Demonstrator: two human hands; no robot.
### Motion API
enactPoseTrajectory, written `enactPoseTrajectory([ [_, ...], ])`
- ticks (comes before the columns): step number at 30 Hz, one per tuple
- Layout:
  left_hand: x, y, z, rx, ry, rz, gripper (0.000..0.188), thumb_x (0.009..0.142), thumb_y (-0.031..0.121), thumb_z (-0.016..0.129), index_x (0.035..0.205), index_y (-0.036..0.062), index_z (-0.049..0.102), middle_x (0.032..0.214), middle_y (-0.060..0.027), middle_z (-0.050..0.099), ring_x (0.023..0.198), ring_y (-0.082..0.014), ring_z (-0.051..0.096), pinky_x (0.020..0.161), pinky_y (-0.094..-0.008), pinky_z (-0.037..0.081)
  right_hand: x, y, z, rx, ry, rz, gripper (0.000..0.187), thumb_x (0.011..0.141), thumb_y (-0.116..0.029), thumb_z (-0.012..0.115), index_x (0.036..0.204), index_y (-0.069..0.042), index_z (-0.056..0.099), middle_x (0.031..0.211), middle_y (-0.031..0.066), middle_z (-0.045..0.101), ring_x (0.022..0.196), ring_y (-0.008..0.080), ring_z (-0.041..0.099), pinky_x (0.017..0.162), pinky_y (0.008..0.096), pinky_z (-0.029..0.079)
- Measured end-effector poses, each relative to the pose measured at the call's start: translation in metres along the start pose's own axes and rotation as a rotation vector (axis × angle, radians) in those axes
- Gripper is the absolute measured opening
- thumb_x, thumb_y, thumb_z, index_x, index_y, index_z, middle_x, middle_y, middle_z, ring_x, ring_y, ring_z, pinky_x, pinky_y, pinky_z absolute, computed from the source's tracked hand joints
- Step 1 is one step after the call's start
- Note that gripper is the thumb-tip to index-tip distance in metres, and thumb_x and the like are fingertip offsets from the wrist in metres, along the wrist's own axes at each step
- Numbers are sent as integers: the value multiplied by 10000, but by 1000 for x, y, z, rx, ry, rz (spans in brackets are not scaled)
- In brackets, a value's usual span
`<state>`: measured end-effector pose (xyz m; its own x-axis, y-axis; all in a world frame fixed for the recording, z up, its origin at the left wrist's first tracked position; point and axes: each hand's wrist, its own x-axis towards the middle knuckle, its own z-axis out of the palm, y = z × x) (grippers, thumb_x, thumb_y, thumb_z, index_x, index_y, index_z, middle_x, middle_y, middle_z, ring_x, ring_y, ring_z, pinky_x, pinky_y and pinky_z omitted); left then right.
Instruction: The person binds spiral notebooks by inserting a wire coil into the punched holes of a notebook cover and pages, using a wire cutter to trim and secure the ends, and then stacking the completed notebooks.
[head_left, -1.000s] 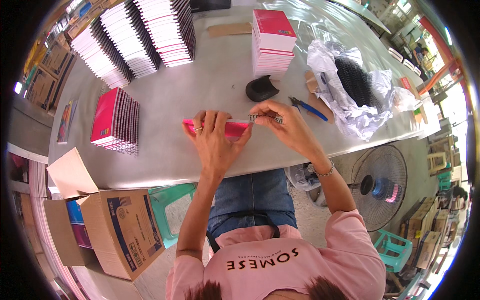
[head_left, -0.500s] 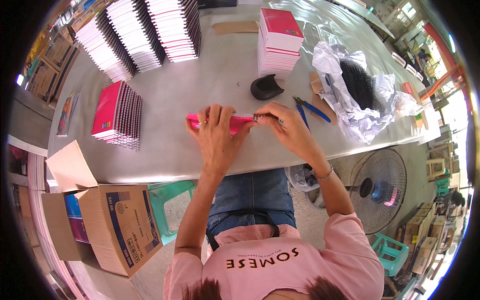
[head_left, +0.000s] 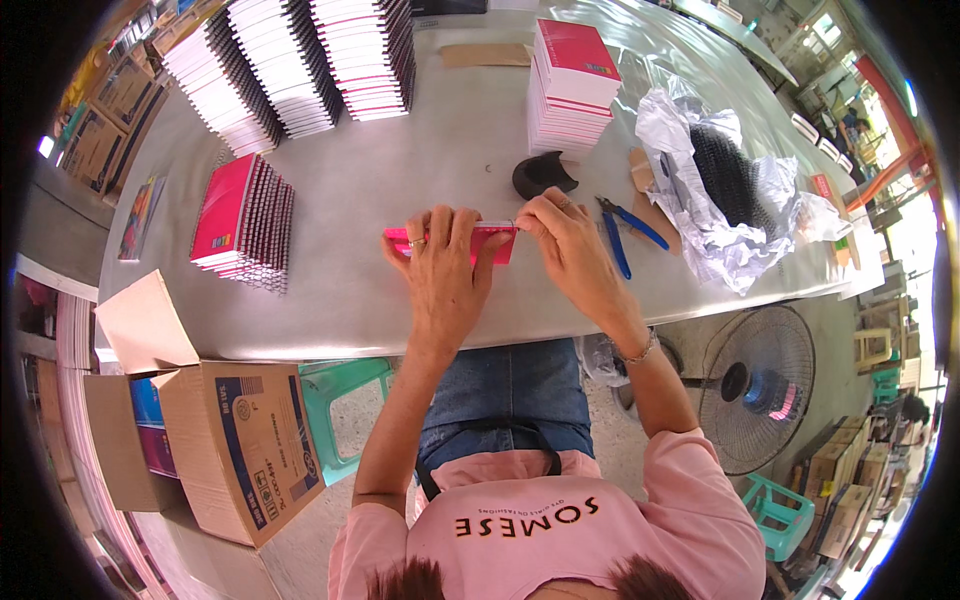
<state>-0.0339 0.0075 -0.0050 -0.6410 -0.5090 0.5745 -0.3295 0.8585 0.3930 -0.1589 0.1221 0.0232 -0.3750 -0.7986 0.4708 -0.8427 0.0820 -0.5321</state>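
A small pink notebook (head_left: 503, 250) is held on edge at the table's near side, its spine edge facing up. My left hand (head_left: 445, 270) is closed around it, fingers over the far face and thumb on the near one. At the notebook's right end, my right hand (head_left: 575, 250) makes a pinch with thumb and forefinger; what lies between the fingertips is too small to make out. Blue-handled cutters (head_left: 640, 228) lie with handles apart, to the right of that hand. Just beyond it sits a black curved plastic piece (head_left: 540, 177).
Spiral-bound pink notebooks (head_left: 225, 205) are stacked at left, with taller bound stacks (head_left: 360, 60) behind. Pink-covered books (head_left: 575, 65) form a pile at the far right. Black coils (head_left: 730, 180) lie in crumpled white paper (head_left: 665, 140). An open carton (head_left: 250, 450) and a fan (head_left: 755, 390) flank me.
My right hand has turned, its fingers now pointing more away from me at the notebook's end. The left hand keeps its hold. The whole view has shifted slightly.
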Motion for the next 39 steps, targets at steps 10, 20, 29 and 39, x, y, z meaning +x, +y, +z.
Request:
enactPoseTrajectory([
  [10,3,-1,-4,-295,300,-166,472,799,192,770,1164,54,505,1134,-150,497,1121,-315,440,935,-445,354,5,-5,10,-20,23,32,106,913,-132,578,969,-44,556,944,107,553,932,298,548,828,421,390],
  [20,-8,-45,-17,-442,65,-116,498,761,184,807,1075,0,467,1041,-144,451,964,-311,442,868,-413,407,18,62,7,-320,41,120,373,878,-273,682,1099,-7,540,1075,195,573,1027,384,536,907,444,432],
  [29,-15,-60,-23,-493,1,-146,761,572,335,920,1106,44,463,1057,-120,440,1027,-301,476,865,-391,447,25,44,-12,1102,-455,404,527,849,-299,718,1228,17,535,1256,198,564,1134,288,553,990,398,420],
  [39,-11,-63,-22,-541,-8,-156,796,536,337,936,1093,47,447,1066,-107,422,1018,-280,482,866,-382,470,25,21,-23,634,-668,533,491,721,-212,835,1094,35,634,1223,113,572,1139,179,526,993,334,384],
])
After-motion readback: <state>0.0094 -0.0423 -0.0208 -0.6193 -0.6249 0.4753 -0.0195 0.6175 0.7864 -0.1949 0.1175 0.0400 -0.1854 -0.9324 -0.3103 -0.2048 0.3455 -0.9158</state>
